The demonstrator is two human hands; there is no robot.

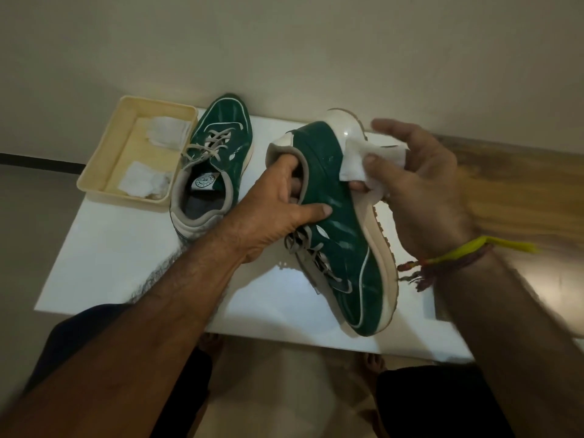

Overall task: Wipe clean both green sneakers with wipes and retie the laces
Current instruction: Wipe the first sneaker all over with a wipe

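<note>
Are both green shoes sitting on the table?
No, only one shoe sits on the table; the left hand holds the other shoe up.

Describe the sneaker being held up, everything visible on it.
The held sneaker is dark green with a glossy, streaked upper, pale piping, a thick cream sole, a grey collar lining and grey laces threaded loosely. It is tipped on its side above the white table, heel away from the person, toe near. The left hand grips its collar, fingers inside. The right hand presses a white wipe against the sole by the heel.
</note>
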